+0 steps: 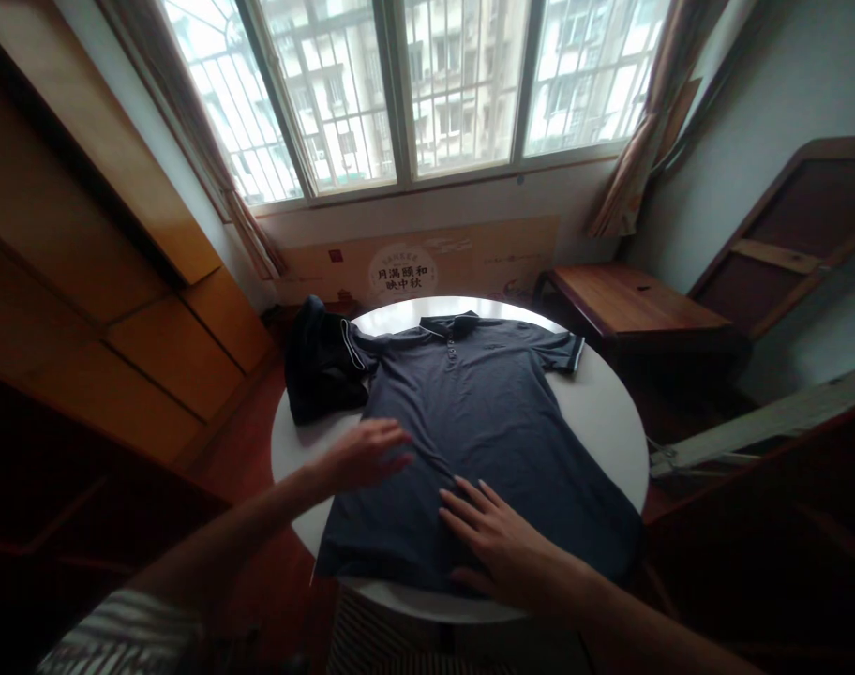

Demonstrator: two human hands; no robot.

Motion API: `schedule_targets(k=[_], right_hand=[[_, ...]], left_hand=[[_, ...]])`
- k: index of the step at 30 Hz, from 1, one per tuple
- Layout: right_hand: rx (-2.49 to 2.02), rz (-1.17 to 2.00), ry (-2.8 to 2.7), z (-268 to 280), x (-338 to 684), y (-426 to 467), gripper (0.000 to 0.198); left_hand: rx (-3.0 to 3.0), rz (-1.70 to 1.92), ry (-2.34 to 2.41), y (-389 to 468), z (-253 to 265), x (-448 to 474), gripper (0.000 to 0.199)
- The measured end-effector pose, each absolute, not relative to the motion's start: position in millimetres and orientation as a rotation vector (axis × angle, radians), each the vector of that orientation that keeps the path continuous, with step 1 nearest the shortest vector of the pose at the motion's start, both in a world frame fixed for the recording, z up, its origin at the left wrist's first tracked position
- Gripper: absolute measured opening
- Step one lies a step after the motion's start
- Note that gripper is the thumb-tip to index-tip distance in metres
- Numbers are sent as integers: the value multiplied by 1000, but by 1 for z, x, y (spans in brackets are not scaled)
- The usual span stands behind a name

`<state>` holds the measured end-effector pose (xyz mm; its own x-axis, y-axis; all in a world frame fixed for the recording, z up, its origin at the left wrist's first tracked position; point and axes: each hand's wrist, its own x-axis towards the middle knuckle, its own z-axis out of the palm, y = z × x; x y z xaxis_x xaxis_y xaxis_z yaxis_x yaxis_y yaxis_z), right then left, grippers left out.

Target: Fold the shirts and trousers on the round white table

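Note:
A dark grey polo shirt point(498, 412) lies spread front side up on a round white table point(610, 403), its collar toward the window and its hem near me. White piping edges both short sleeves. My right hand point(494, 539) rests flat on the lower middle of the shirt, fingers spread. Over the shirt's left side is my left hand point(367, 455), fingers stretched out and slightly blurred; it holds nothing, and I cannot tell whether it touches the cloth. Beside the left sleeve sits a black folded garment or bag point(322, 370) at the table's edge.
Behind the table are a barred window point(462, 84) and a printed cardboard panel point(470, 258). A low wooden table point(638, 300) stands at the back right. Wooden cabinets point(118, 309) line the left, and a framed board point(793, 234) leans at the right wall.

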<state>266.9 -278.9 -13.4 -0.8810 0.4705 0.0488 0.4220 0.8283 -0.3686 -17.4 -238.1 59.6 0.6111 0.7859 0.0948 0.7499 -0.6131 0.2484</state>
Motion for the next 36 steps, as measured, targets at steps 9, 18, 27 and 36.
schedule_targets(k=[9, 18, 27, 36], right_hand=[[-687, 100, -2714, -35, 346, -314, 50], [-1132, -224, -2640, -29, 397, -296, 62], [-1197, -342, -2458, 24, 405, -295, 32], [-1130, -388, -2375, 24, 404, -279, 34]], left_hand=[[2713, 157, 1055, -364, 5, -50, 53], [2586, 31, 1125, -364, 23, -63, 59], [2578, 102, 1349, -354, -9, -68, 55], [2421, 249, 1248, -347, 16, -64, 23]])
